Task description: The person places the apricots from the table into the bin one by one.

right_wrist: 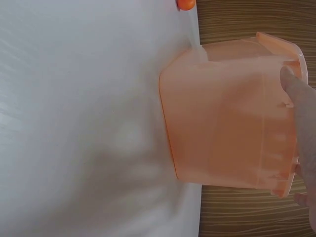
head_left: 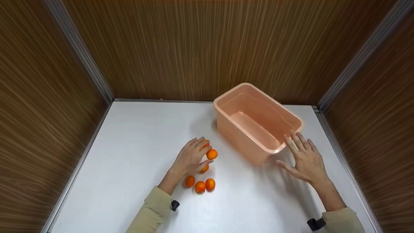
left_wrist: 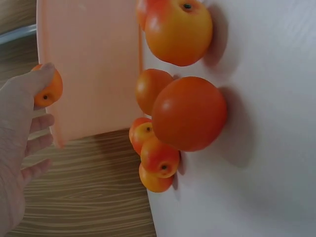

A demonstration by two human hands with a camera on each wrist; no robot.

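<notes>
Left hand (head_left: 190,158): over the cluster of small oranges on the white table (head_left: 129,155), fingers curled round one fruit, the held orange (head_left: 205,143), which peeks out between fingertips and palm. The left wrist view confirms the grip: the fruit sits pinched against the fingertips (left_wrist: 47,74), stem dimple facing the camera, with the basin wall just behind it.

Right hand (head_left: 305,160): spread flat, fingers straight and fanned, holding nothing. Its fingertips reach the near right corner of the pink basin (head_left: 255,121) (contact with the rim looks likely in the head view, and the right wrist view shows a finger (right_wrist: 296,91) laid against the rim edge). Thumb points left, toward the basin's near wall.

Loose fruit: one orange by the knuckles (head_left: 212,154) lies just beside the left fingers on the basin side; another, half hidden (head_left: 204,168), sits under the thumb. Three more form a row near the wrist (head_left: 200,186), touching or nearly so. In the left wrist view the same fruits stack up large in the foreground, the biggest-looking one (left_wrist: 189,113) nearest the lens.

Basin: upright, set at an angle near the back wall, right of the fruit cluster and between the two hands. Held orange is near the basin's left wall but outside it.

Sleeves: pale khaki, a black strap at each wrist.
</notes>
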